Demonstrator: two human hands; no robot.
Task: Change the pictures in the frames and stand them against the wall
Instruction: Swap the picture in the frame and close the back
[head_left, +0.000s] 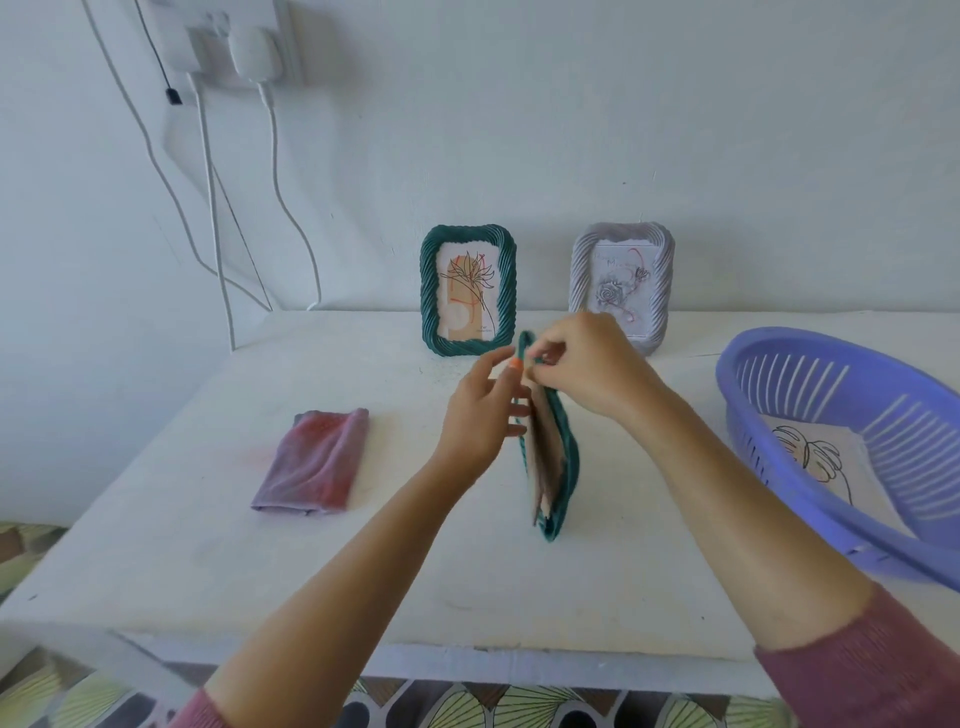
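Head view: a green frame (569, 460) stands on edge on the desk (363, 571), left of the basket (737, 395) holding a picture (810, 457). Right grip (582, 369) pinches its top; left grip (478, 415), fingers straight, touches its back.

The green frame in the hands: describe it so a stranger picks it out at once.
On the white table, before the two frames against the wall, the held frame stands on edge between the left hand and right hand. Unlike the upright green frame and the lilac frame, it is turned edge-on, showing brown backing, not a picture.
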